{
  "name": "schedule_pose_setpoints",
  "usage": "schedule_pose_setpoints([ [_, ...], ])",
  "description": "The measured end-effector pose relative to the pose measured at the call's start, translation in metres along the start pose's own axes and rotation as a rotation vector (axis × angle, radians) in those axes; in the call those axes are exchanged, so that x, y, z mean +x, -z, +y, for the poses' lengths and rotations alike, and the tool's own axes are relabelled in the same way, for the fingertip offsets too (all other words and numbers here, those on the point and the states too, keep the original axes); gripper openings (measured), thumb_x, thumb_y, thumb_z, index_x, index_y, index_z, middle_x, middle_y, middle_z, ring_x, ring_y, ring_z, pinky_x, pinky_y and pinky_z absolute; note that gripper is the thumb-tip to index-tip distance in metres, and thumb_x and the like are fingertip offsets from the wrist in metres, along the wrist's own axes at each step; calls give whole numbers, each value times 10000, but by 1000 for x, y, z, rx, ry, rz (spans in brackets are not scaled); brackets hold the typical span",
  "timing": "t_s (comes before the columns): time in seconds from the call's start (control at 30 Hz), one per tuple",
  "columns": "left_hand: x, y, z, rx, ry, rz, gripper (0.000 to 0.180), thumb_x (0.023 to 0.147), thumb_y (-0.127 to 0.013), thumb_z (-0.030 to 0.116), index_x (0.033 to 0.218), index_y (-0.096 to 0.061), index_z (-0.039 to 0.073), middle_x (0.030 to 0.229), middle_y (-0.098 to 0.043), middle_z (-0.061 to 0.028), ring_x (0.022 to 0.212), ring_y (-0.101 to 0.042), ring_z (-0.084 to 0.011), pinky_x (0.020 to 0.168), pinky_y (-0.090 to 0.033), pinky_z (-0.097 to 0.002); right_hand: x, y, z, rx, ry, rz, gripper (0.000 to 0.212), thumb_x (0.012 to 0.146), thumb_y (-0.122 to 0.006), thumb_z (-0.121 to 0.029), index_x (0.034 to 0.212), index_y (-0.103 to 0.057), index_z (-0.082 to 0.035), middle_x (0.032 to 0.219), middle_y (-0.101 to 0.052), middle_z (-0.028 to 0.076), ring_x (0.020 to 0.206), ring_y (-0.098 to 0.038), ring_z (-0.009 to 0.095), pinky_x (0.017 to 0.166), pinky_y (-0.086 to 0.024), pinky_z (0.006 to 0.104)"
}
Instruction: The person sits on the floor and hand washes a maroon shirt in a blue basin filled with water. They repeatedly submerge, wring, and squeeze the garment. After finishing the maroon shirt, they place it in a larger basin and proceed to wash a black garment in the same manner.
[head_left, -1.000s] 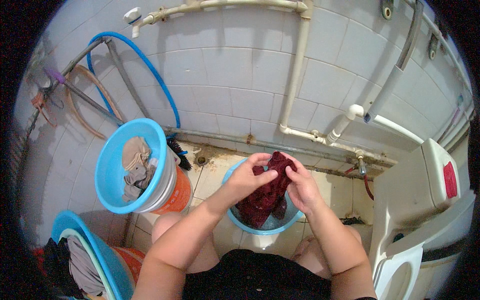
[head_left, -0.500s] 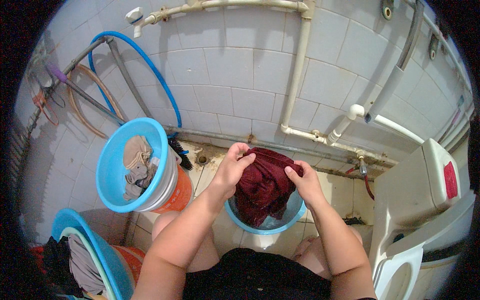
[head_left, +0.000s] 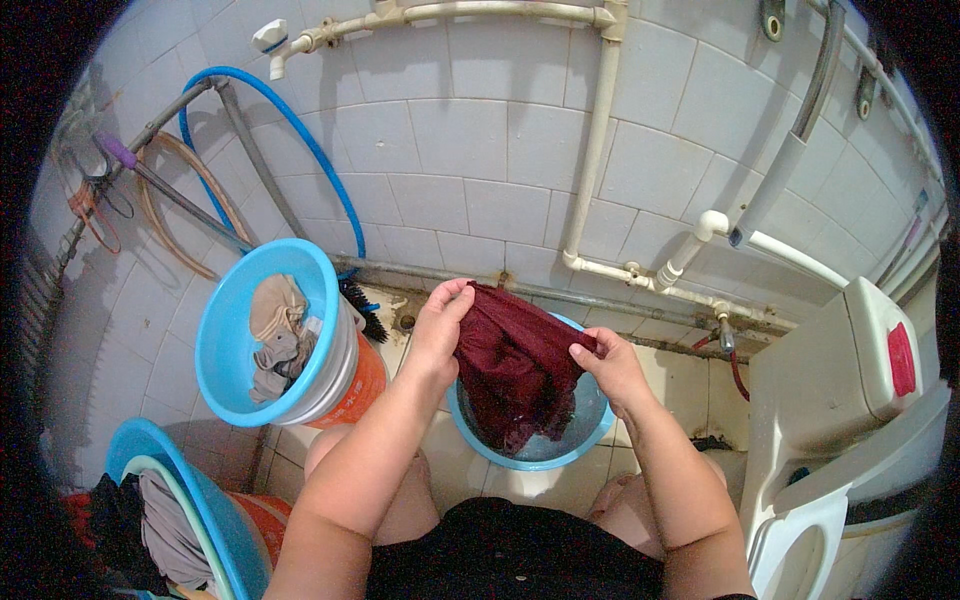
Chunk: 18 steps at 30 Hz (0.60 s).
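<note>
**A:** What has changed since half a second ago?

**B:** Not much from where I sit. The dark red garment (head_left: 515,365) was bunched tight between my hands a second ago; half a second ago it was already opened out, and it now hangs a little lower and wider over the small blue basin (head_left: 585,440). My hands have drawn slightly further apart.

**A:** How are the hands set?

**B:** My left hand (head_left: 440,325) is raised at the garment's upper left corner, fingers curled shut on the cloth, wrist bent toward the wall. My right hand (head_left: 610,370) sits lower, at the right edge, thumb and fingers pinching a fold. Both forearms come up from the bottom edge of the view, over my knees.

**A:** Where is the garment itself?

**B:** Stretched between the two hands, its lower end hanging down into the small blue basin on the tiled floor.

**A:** And the count?

**B:** One red garment. Three blue basins: the one under the garment, a larger basin (head_left: 225,345) to the left holding beige cloth (head_left: 275,330) and stacked on an orange bucket (head_left: 365,385), and a third basin (head_left: 215,525) at lower left holding dark clothes (head_left: 135,525). One white toilet (head_left: 850,420) on the right.
</note>
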<state>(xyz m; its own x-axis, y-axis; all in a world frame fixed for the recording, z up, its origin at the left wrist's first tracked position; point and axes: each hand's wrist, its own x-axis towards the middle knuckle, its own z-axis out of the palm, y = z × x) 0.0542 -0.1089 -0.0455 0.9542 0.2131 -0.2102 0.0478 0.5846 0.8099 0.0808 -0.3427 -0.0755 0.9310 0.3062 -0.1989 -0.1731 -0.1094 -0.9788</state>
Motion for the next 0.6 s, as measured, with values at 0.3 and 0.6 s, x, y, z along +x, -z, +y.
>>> schedule_pose_setpoints([
  [0.3, -1, -3, -2, 239, -52, -50, 220, 880, -547, 105, 1081, -511, 22, 1017, -559, -65, 916, -538, -153, 804, -447, -276, -6, -9, -9, 53, 140, 76, 229, 840, -617, -98, 1026, -496, -39, 923, -538, 28, 828, -487, 127, 785, -400, 263],
  [0.6, -7, -11, -10, 297, -90, -76, 152, 896, -505, 69, 1046, -514, 50, 982, -564, -63, 879, -537, -137, 772, -448, -269, 5, -16, -1, 277, 222, 124, 142, 864, -557, -55, 934, -434, -62, 885, -520, 38, 830, -488, 123, 788, -417, 266],
])
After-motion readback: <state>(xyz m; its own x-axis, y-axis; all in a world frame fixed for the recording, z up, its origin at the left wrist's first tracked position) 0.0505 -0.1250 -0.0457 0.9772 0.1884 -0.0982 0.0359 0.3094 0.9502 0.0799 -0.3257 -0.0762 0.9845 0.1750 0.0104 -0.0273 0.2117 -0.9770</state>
